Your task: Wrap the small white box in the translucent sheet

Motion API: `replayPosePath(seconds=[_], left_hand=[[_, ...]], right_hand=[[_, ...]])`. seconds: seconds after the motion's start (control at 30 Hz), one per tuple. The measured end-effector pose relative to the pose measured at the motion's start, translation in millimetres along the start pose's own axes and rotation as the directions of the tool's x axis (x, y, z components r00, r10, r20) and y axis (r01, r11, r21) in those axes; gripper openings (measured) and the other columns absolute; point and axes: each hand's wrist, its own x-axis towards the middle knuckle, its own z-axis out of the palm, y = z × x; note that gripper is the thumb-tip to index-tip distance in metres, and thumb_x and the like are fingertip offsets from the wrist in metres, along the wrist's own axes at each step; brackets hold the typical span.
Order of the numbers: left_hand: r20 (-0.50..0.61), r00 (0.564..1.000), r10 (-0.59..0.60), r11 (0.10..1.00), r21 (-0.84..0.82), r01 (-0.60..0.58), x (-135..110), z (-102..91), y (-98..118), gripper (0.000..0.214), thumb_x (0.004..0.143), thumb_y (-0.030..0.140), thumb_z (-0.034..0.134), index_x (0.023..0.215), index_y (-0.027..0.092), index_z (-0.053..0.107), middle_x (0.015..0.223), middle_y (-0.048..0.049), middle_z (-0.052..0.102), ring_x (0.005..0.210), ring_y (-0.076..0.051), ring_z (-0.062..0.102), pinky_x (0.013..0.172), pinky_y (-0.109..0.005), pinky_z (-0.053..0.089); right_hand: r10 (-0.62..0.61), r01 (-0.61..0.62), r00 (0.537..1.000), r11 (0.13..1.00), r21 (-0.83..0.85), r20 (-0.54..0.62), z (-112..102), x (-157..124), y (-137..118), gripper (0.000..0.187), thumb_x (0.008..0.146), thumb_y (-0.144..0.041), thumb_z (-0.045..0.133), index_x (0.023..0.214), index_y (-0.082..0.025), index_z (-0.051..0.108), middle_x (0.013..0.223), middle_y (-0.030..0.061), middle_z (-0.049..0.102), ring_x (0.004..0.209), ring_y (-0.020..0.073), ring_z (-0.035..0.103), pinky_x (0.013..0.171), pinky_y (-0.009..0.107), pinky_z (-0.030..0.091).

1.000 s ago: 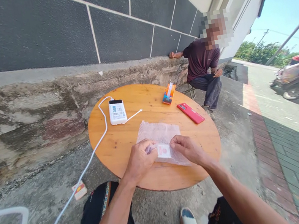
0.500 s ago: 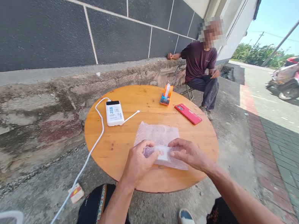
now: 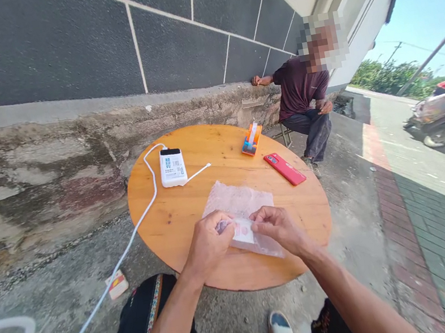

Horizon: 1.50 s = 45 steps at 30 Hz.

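A sheet of bubble wrap [image 3: 241, 196] lies on the round wooden table [image 3: 172, 221]. Near its front edge a small white box [image 3: 242, 230] with pinkish-red marks rests on the sheet, partly covered by the film. My left hand [image 3: 212, 240] pinches the bubble wrap at the box's left end, thumb against the fingers. At the right end, my right hand [image 3: 279, 228] has thumb and fingers closed on the wrap's edge beside the box. Both hands hide parts of the box's ends.
A white power bank [image 3: 172, 168] with cables stands at the table's back left. An orange tape dispenser [image 3: 251, 139] and a red phone [image 3: 285, 168] lie at the right. A person [image 3: 302, 89] sits by the wall. A small box [image 3: 117, 284] is on the ground.
My fingers have closed more tightly on the wrap, and more of the box's reddish marks now show between them. The whole view has shifted slightly.
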Motion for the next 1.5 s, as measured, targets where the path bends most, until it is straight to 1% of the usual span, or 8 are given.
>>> replayPosePath(seconds=[0.3, 0.43, 0.53, 0.63, 0.8, 1.1, 1.37, 1.5], left_hand=[[0.016, 0.998, -0.063, 0.997, -0.043, 0.064, 1, -2.5, 1, 0.013, 0.072, 0.021, 0.056, 0.072, 0.016, 0.067, 0.066, 0.0024, 0.063, 0.061, -0.011, 0.052, 0.056, -0.020, 0.039], [0.025, 0.996, -0.084, 0.994, -0.071, 0.086, 0, -2.3, 1, 0.012, 0.071, 0.022, 0.056, 0.071, 0.015, 0.066, 0.063, 0.0031, 0.059, 0.060, -0.011, 0.050, 0.055, -0.020, 0.037], [0.009, 0.997, -0.082, 0.995, -0.060, 0.083, 0, -1.7, 2, 0.012, 0.071, 0.022, 0.056, 0.069, 0.015, 0.065, 0.061, 0.0033, 0.057, 0.059, -0.010, 0.048, 0.055, -0.020, 0.036], [0.001, 0.996, -0.086, 0.996, -0.038, 0.086, 0, -1.2, 3, 0.012, 0.071, 0.023, 0.056, 0.067, 0.014, 0.064, 0.060, 0.0033, 0.056, 0.059, -0.010, 0.048, 0.055, -0.020, 0.036], [0.007, 0.999, -0.049, 0.999, -0.019, 0.049, 1, -0.4, 2, 0.014, 0.074, 0.025, 0.055, 0.072, 0.015, 0.065, 0.064, 0.0027, 0.060, 0.062, -0.011, 0.051, 0.060, -0.021, 0.039], [-0.011, 0.999, -0.033, 0.983, 0.179, 0.035, -1, -14.1, -6, 0.020, 0.079, 0.034, 0.053, 0.077, 0.017, 0.064, 0.068, 0.0023, 0.061, 0.067, -0.013, 0.053, 0.062, -0.023, 0.038], [-0.138, 0.983, -0.124, 0.890, 0.422, 0.172, -2, -61.4, -14, 0.022, 0.080, 0.036, 0.050, 0.084, 0.018, 0.063, 0.075, -0.0019, 0.066, 0.072, -0.017, 0.058, 0.066, -0.027, 0.041], [-0.071, 0.955, -0.287, 0.919, 0.262, 0.295, -21, -77.5, -5, 0.035, 0.080, 0.049, 0.051, 0.087, 0.017, 0.060, 0.072, -0.0018, 0.062, 0.064, -0.015, 0.057, 0.058, -0.025, 0.043]], right_hand=[[0.045, -0.046, 0.998, 0.998, 0.043, 0.034, 1, 1, 4, 0.022, 0.075, -0.035, 0.071, 0.071, -0.018, 0.059, 0.085, 0.0027, 0.064, 0.071, 0.0133, 0.056, 0.063, 0.025, 0.041], [0.020, -0.027, 0.999, 0.981, -0.194, -0.040, -4, -6, 6, 0.020, 0.083, -0.039, 0.061, 0.080, -0.019, 0.059, 0.073, 0.0014, 0.062, 0.063, 0.0149, 0.054, 0.057, 0.027, 0.040], [-0.281, 0.137, 0.943, 0.816, -0.562, -0.177, 0, -20, -2, 0.011, 0.086, -0.030, 0.056, 0.089, -0.020, 0.060, 0.090, 0.0053, 0.065, 0.085, 0.0212, 0.058, 0.076, 0.036, 0.044], [-0.522, 0.283, 0.851, 0.545, -0.789, -0.055, 15, -38, -17, 0.014, 0.090, -0.019, 0.049, 0.097, -0.021, 0.060, 0.103, 0.0072, 0.064, 0.098, 0.0231, 0.056, 0.085, 0.040, 0.040], [-0.460, 0.424, 0.853, 0.336, -0.841, 0.246, 43, -49, -27, 0.031, 0.091, -0.012, 0.045, 0.120, -0.018, 0.053, 0.121, 0.0091, 0.059, 0.111, 0.0241, 0.050, 0.093, 0.042, 0.039], [-0.359, 0.407, 0.892, 0.370, -0.835, 0.276, 36, -39, -29, 0.026, 0.089, -0.011, 0.047, 0.112, -0.018, 0.058, 0.116, 0.0074, 0.061, 0.100, 0.0222, 0.051, 0.088, 0.038, 0.040], [-0.362, 0.399, 0.888, 0.301, -0.866, 0.283, 32, -32, -31, 0.022, 0.087, -0.018, 0.055, 0.108, -0.020, 0.061, 0.109, 0.0062, 0.062, 0.096, 0.0227, 0.050, 0.083, 0.037, 0.035], [-0.391, 0.411, 0.876, 0.304, -0.859, 0.281, 29, -30, -27, 0.021, 0.086, -0.019, 0.057, 0.106, -0.021, 0.062, 0.108, 0.0054, 0.062, 0.095, 0.0227, 0.050, 0.083, 0.037, 0.032]])
